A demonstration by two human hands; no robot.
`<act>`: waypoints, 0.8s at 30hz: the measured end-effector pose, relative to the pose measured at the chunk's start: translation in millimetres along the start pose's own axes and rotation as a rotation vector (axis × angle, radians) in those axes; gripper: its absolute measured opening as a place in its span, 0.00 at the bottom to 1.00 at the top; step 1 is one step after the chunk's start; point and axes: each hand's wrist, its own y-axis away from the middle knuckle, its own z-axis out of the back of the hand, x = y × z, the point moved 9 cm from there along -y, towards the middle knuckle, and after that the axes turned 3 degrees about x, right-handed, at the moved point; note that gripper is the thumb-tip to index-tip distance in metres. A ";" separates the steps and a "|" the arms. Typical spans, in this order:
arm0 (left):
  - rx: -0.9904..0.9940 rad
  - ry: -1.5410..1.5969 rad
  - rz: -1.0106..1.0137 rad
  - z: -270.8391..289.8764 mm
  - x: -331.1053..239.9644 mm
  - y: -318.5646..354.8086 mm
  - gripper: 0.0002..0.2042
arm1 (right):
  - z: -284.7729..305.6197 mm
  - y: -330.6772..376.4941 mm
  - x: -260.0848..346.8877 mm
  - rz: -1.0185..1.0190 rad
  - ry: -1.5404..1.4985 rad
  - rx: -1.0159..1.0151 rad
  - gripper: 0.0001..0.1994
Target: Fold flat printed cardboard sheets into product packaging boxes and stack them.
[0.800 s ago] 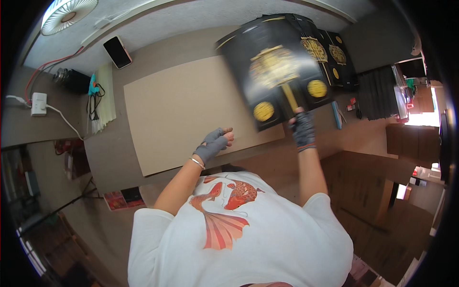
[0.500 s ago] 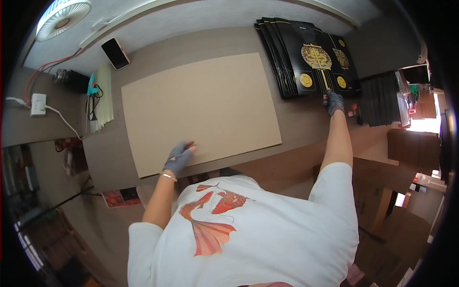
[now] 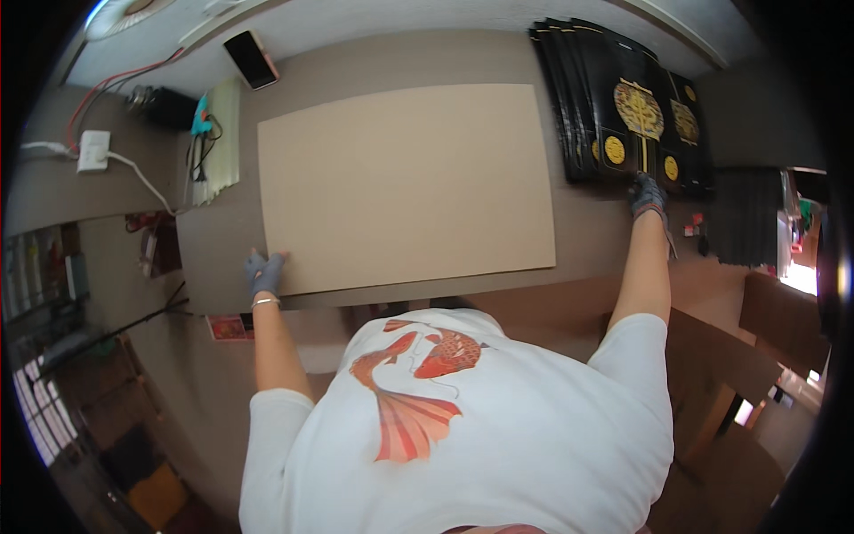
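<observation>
Grey-brown table [image 3: 400, 58] carrying tan board [image 3: 407, 187] at centre. From board: phone [image 3: 252, 60] lying at 10 o'clock, pale strips [image 3: 229, 133] at 9, black-and-gold sheets [image 3: 627, 116] overlapping at 2, small red items [image 3: 694, 225] sitting at 3.

Workshop, by its workbench [image 3: 409, 60], flat board [image 3: 407, 187], stacked black panels [image 3: 614, 111]

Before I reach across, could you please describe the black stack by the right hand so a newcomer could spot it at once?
Start from the large tan board on the table. Right of it, by the right hand, lies a fanned stack of glossy black pieces. Its gold emblems, a large round one above smaller discs, set it apart from the plain dark pile farther right.
</observation>
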 end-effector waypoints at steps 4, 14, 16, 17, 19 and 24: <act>0.089 0.069 -0.044 -15.0 -8.6 -0.3 0.44 | -0.4 42.2 16.9 0.080 0.099 -0.062 0.18; 0.086 0.020 -0.140 -6.3 -28.8 16.3 0.43 | -85.5 262.0 -66.1 0.558 1.435 0.330 0.41; 0.091 0.023 -0.156 -10.5 -30.6 17.0 0.43 | -86.9 264.7 -68.9 0.519 1.484 0.373 0.40; 0.070 0.012 -0.181 -11.8 -30.7 17.9 0.43 | -87.0 260.4 -71.6 0.527 1.483 0.380 0.40; 0.047 0.008 -0.203 -11.6 -35.5 21.6 0.43 | -89.2 252.4 -71.1 0.527 1.447 0.396 0.39; 0.071 0.017 -0.246 -4.9 -41.4 27.9 0.42 | -65.7 216.1 -73.0 0.536 1.169 0.586 0.37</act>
